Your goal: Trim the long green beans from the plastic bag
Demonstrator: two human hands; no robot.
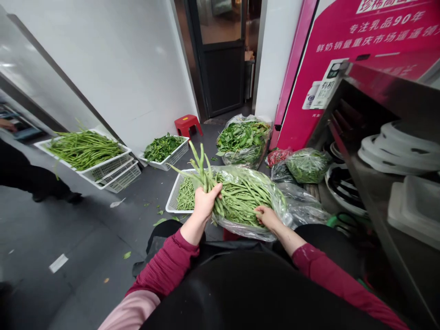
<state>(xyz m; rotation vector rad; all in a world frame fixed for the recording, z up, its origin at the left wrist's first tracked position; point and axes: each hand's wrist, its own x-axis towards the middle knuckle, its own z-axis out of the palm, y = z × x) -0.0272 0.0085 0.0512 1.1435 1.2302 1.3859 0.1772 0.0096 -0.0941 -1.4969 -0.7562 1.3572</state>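
Observation:
My left hand [205,201] is closed round a bunch of long green beans [200,167], whose ends point up and away from me. In front of my lap lies an open clear plastic bag [264,234] full of green beans [240,197]. At the right side of these beans is my right hand [266,216], its fingers pinched together at the pile; what they grip, if anything, is too small to make out. Just left of the bag stands a white perforated basket [173,198] holding short bean pieces [186,195].
Stacked white baskets [118,181] with long green stalks stand at left, near a person's dark-clothed leg [30,169]. Ahead are a basket of leafy greens [165,146], a red stool [188,123] and a bag of leaves [244,137]. A metal shelf [371,192] with white containers borders the right.

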